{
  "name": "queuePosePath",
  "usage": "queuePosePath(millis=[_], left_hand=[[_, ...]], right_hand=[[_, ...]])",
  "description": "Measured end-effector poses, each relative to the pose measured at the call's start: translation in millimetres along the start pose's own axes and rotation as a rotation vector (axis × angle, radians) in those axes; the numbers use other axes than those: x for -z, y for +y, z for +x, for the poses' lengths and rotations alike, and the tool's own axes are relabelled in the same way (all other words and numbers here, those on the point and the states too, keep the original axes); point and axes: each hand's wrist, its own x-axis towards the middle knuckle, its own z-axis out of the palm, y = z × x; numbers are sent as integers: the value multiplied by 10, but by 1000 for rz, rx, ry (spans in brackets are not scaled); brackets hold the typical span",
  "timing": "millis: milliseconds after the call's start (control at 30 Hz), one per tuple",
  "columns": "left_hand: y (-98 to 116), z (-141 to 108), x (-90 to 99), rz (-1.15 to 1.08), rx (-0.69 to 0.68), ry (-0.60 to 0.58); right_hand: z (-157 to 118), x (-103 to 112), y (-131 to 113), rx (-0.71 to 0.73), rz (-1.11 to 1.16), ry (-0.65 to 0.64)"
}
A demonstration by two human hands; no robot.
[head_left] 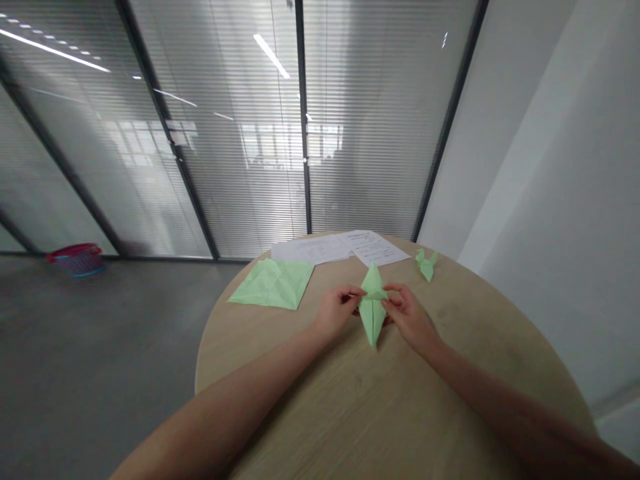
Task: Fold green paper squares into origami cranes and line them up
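Note:
A folded green paper (373,313) in a long diamond shape stands out above the round wooden table (345,413), its points facing away from me and toward me. My left hand (340,310) pinches its left edge near the middle. On the opposite edge, my right hand (407,317) grips it between thumb and fingers. A small raised flap crosses the paper between both hands, and a slit runs down its near half. Some fingertips are hidden beneath the paper.
A creased green sheet (274,283) lies at the table's left. Printed white sheets (377,249) rest at the far edge. A small folded green figure (427,266) sits at the back right. A red and blue basket (79,260) stands on the floor by the glass wall.

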Motion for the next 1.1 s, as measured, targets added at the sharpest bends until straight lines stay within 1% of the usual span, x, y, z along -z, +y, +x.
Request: queuePosePath(millis=[167,300,400,600,733,900,967,1100], left_hand=[[6,-15,-5,-70,71,-68],[57,-55,-10,-144,165,-143],[54,-62,-11,-134,203,-188],[-15,-24,7,-31,206,-161],[-29,-23,8,-7,202,-148],[-45,-40,5,10,191,-166],[-47,-44,4,12,181,-167],[-9,-48,-2,-31,180,-162]], right_hand=[[-3,33,24,54,-114,41],[-7,51,4,37,-139,31],[-22,37,-19,17,-138,1],[-81,7,-93,-49,-71,-51],[-90,-3,-107,-36,-58,-56],[-57,-22,-46,-27,-36,-93],[-43,-21,-19,-45,-28,-88],[-19,5,6,-91,-45,-18]])
